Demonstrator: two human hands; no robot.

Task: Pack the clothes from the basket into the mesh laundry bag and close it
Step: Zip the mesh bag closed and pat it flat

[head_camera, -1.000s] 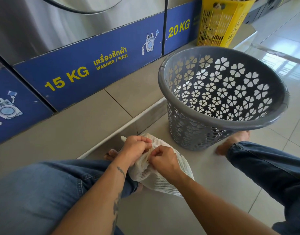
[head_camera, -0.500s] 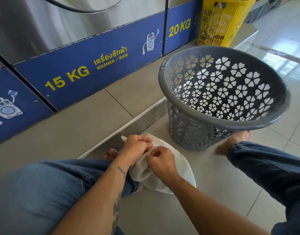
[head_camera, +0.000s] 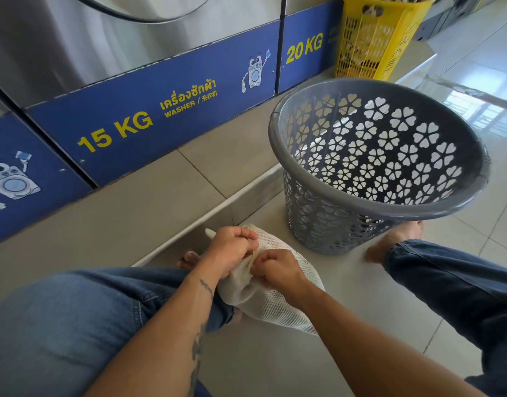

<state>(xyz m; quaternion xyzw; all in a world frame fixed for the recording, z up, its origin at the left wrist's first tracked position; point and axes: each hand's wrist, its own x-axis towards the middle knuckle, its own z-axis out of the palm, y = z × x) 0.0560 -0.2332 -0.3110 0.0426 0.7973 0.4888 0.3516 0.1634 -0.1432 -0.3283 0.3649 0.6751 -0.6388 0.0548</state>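
Note:
A white mesh laundry bag (head_camera: pixel 272 305) lies bulging on the tiled floor between my knees. My left hand (head_camera: pixel 232 247) grips the bag's top edge on the left. Close beside it, my right hand (head_camera: pixel 278 269) pinches the same edge from the right, so the fists almost touch. The bag's opening is hidden under my fingers. Behind it to the right stands the grey plastic basket (head_camera: pixel 327 224) with flower-shaped holes; the part of its inside that I see holds no clothes.
Washers with blue panels (head_camera: pixel 149 116) marked 15 KG and 20 KG stand on a raised tiled step (head_camera: pixel 166 196) along the left. A yellow basket (head_camera: pixel 372 38) with laundry sits at the back. My jeans-clad legs and bare feet flank the bag.
My right hand has slid slightly left along the bag's edge toward the left hand. The basket and the bag stay where they were.

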